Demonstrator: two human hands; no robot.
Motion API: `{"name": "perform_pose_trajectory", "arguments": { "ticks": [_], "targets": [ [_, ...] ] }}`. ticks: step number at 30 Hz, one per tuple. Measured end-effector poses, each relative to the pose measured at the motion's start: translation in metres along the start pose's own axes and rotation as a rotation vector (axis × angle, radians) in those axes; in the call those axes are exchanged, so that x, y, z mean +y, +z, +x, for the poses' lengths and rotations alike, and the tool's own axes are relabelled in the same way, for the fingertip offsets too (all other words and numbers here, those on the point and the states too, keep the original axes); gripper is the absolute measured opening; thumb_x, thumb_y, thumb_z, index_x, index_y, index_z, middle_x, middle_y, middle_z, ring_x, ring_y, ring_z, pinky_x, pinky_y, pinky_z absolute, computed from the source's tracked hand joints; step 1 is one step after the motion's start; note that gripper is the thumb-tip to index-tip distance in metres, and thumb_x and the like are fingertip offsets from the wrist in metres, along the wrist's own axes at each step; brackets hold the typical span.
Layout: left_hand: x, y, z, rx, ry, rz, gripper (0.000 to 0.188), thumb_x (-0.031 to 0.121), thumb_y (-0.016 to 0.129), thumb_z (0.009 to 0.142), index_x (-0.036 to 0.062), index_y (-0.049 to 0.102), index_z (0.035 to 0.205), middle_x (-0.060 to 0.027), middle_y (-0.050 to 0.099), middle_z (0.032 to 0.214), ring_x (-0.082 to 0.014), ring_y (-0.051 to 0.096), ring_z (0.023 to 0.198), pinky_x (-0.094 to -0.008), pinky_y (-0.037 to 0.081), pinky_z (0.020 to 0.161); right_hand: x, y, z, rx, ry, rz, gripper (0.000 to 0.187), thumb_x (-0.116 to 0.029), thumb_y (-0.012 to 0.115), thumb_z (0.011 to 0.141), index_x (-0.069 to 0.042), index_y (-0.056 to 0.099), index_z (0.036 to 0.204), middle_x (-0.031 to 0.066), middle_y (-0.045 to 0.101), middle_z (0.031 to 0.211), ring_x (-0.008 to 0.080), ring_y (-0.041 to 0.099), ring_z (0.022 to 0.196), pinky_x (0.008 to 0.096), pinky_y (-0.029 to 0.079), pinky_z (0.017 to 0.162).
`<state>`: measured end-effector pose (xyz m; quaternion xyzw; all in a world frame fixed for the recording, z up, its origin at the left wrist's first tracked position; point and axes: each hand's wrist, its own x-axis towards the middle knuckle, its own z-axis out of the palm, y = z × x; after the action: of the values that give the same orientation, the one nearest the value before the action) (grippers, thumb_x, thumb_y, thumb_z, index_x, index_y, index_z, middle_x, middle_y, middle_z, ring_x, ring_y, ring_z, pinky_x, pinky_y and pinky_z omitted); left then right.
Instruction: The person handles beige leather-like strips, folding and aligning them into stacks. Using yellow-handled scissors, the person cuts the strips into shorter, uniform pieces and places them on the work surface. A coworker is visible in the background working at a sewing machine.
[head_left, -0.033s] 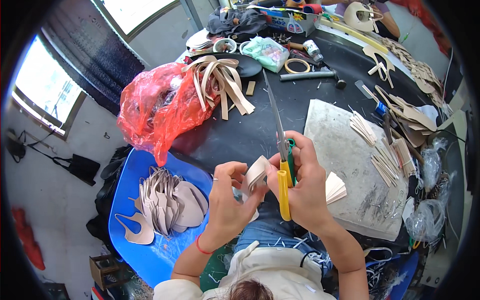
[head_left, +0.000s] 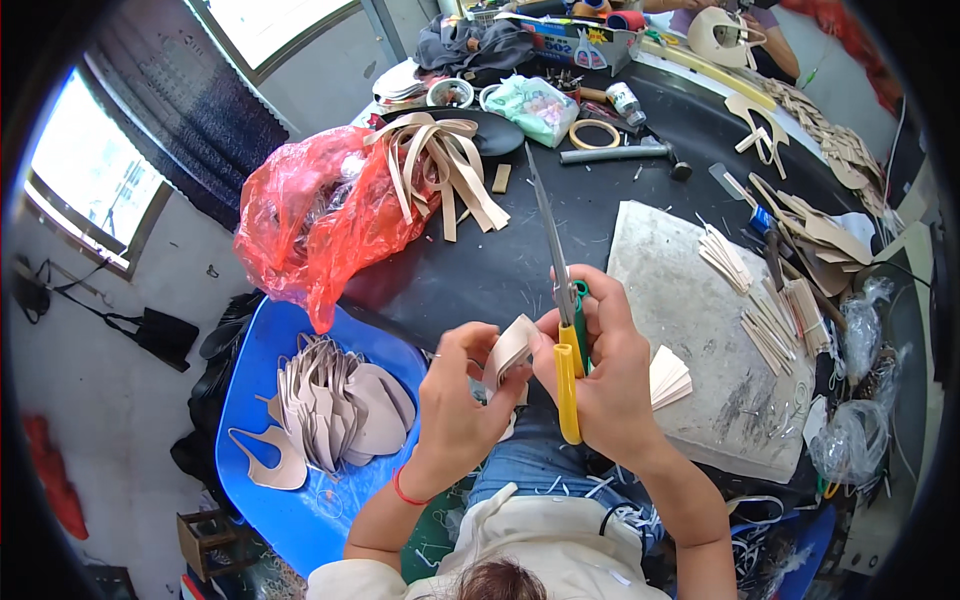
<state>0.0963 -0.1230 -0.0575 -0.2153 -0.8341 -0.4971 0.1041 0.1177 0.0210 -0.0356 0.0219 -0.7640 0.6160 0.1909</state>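
Two hands raised over my blue jeans [head_left: 525, 458]: left hand [head_left: 460, 395] pinches a looped beige strip [head_left: 511, 347] between thumb and fingers; right hand [head_left: 615, 370] is wrapped around yellow-and-green-handled scissors [head_left: 568, 365], blades pointing away from me. Blue tub [head_left: 280, 515], at my left, contains stacked beige cutouts [head_left: 335, 405].

Dark curtain [head_left: 185, 110] beside bright window [head_left: 92, 160]

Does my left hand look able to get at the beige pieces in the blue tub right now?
Probably yes: the beige pieces lie uncovered in the blue tub, just left of your left hand, with nothing visible in between. That hand holds a beige strip, though, which may hamper it.
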Motion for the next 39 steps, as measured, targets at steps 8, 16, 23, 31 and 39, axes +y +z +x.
{"name": "perform_pose_trajectory", "arguments": {
  "ticks": [8, 16, 23, 31, 39],
  "targets": [
    [-0.006, 0.0, -0.005, -0.006, -0.021, -0.037, 0.032, 0.002, 0.064, 0.077, 0.001, 0.046, 0.104, -0.0147, 0.062, 0.079, -0.0253, 0.063, 0.066, -0.0318, 0.049, 0.06, 0.0, 0.005, -0.001, -0.032, 0.019, -0.03, 0.046, -0.001, 0.062, 0.083, -0.006, 0.04, 0.123, 0.0046, 0.06, 0.082, 0.0056, 0.057, 0.07, 0.0197, 0.047, 0.062],
    [-0.011, -0.012, -0.003, -0.307, -0.169, -0.019, 0.021, 0.011, 0.067, 0.078, 0.0007, 0.052, 0.09, -0.0164, 0.06, 0.069, -0.033, 0.061, 0.062, -0.0364, 0.047, 0.057, 0.008, 0.004, -0.001, 0.059, -0.026, 0.052, 0.048, 0.003, 0.058, 0.083, -0.003, 0.037, 0.125, 0.0044, 0.057, 0.082, 0.0058, 0.054, 0.066, 0.0188, 0.045, 0.059],
    [-0.092, -0.014, -0.077, -0.655, -0.206, 0.344, 0.031, 0.028, 0.068, 0.077, 0.0022, 0.055, 0.089, -0.0197, 0.062, 0.073, -0.0381, 0.061, 0.066, -0.0451, 0.047, 0.061, -0.034, -0.005, 0.016, 0.28, -0.106, 0.307, 0.046, 0.003, 0.057, 0.082, -0.003, 0.036, 0.123, 0.0037, 0.057, 0.084, 0.0029, 0.051, 0.067, 0.0161, 0.043, 0.059],
    [-0.141, -0.063, -0.113, -1.024, -0.208, 0.165, 0.098, 0.049, 0.075, 0.065, 0.0033, 0.031, 0.139, -0.0314, 0.035, 0.137, -0.0428, 0.041, 0.123, -0.0413, 0.035, 0.103, -0.075, -0.001, 0.016, 0.124, -0.035, 0.418, 0.048, 0.002, 0.061, 0.079, -0.002, 0.042, 0.123, 0.006, 0.061, 0.086, 0.0046, 0.056, 0.07, 0.0174, 0.045, 0.062],
    [-0.041, -0.11, -0.051, -0.307, -0.13, 0.018, 0.065, 0.027, 0.077, 0.072, 0.001, 0.049, 0.125, -0.0168, 0.061, 0.114, -0.032, 0.061, 0.102, -0.0395, 0.047, 0.086, -0.095, 0.003, 0.022, -0.302, -0.111, -0.021, 0.049, 0.006, 0.063, 0.077, -0.002, 0.044, 0.121, 0.0044, 0.061, 0.083, 0.0038, 0.055, 0.069, 0.017, 0.043, 0.063]
  ]
}}
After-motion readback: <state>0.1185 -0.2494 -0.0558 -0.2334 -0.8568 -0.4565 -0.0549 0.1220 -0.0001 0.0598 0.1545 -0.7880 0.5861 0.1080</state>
